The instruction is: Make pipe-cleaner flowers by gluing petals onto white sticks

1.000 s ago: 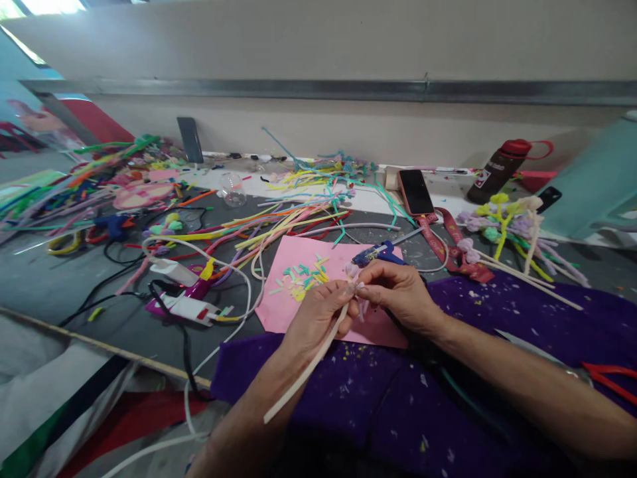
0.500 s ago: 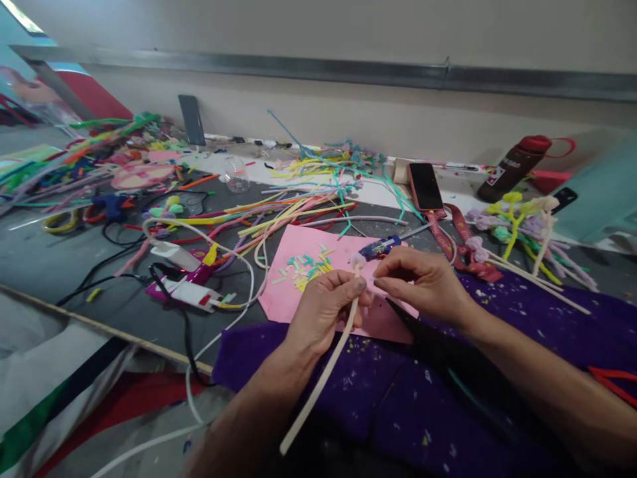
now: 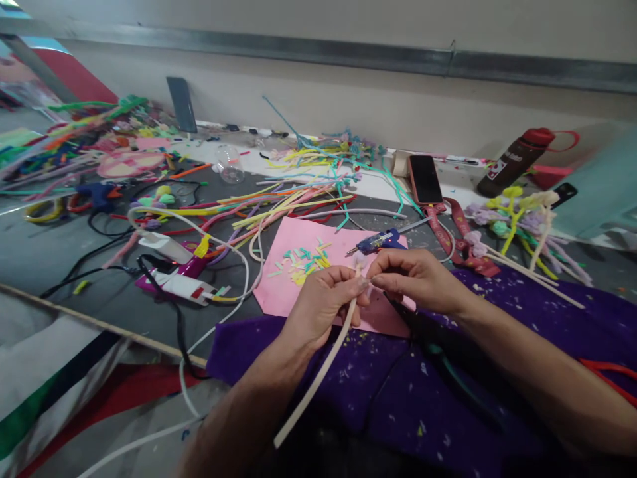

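My left hand (image 3: 326,302) is closed around a cream pipe cleaner stem (image 3: 318,385). A small lilac fuzzy flower head (image 3: 359,259) tops the stem, just above my left thumb, and its long end slants down over the lap. The fingertips of my right hand (image 3: 415,279) are pinched together right beside my left thumb; whatever is between them is too small to make out. Below my right wrist lies a dark, long tool with a teal-edged handle (image 3: 460,385), partly lost in shadow. A blue glue gun (image 3: 378,241) rests on the pink sheet (image 3: 279,299) behind the hands.
Short cut pipe cleaner pieces (image 3: 303,262) lie on the pink sheet. A purple cloth (image 3: 249,345) covers the front edge. Around it are a power strip (image 3: 179,282) with cables, a phone (image 3: 424,179), a dark bottle (image 3: 517,162), finished flowers (image 3: 512,216) and loose pipe cleaners (image 3: 293,199).
My right fingertips have moved left, up to my left thumb. The view has shifted slightly, and more of the glue gun shows. The left hand keeps its hold on the stem.
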`<state>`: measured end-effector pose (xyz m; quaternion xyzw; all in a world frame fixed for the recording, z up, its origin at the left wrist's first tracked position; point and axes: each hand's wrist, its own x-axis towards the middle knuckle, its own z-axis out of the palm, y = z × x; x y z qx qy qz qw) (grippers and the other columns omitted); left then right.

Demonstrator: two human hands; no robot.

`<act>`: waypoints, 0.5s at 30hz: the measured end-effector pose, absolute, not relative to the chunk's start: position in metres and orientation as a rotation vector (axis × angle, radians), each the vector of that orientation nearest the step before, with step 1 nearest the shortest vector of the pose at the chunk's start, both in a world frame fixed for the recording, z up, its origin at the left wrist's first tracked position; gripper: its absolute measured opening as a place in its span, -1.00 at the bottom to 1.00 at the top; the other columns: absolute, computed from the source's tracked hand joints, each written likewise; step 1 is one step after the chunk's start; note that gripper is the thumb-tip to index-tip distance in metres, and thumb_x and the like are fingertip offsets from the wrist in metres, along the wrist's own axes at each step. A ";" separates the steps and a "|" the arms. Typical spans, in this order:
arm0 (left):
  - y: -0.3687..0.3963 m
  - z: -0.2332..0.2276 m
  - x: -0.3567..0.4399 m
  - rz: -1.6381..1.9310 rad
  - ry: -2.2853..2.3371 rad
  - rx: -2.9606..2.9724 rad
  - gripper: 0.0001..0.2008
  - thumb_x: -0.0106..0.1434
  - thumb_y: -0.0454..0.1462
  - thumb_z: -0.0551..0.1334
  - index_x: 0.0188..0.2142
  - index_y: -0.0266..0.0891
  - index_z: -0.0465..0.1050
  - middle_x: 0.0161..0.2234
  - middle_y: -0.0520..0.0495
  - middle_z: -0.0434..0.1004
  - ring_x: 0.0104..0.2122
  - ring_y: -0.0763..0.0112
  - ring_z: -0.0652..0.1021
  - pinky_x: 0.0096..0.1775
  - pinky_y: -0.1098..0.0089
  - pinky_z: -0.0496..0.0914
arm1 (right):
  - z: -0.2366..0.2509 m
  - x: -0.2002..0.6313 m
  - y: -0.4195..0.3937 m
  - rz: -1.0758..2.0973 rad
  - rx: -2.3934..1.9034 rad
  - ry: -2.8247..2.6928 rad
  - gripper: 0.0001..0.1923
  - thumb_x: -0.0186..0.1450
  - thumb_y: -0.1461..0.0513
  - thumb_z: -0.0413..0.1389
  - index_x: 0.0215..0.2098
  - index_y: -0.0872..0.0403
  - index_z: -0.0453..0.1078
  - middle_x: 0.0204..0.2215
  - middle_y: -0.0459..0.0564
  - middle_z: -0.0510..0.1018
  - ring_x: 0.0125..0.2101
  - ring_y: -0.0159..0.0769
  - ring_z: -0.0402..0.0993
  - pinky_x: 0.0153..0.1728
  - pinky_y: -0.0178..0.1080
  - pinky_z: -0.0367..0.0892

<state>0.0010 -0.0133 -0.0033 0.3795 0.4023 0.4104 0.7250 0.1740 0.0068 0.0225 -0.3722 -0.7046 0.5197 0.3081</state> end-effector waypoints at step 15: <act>-0.012 -0.002 -0.002 0.895 0.888 0.845 -0.83 0.02 -0.25 0.29 -0.52 -0.28 0.33 -0.64 0.06 0.45 -0.79 0.60 0.37 -0.76 0.59 0.17 | 0.005 0.172 0.018 1.995 -0.945 -1.206 -0.83 0.06 0.22 0.23 -0.49 0.16 0.37 -0.77 -0.22 0.36 -0.83 -0.59 0.15 -0.85 -0.52 0.03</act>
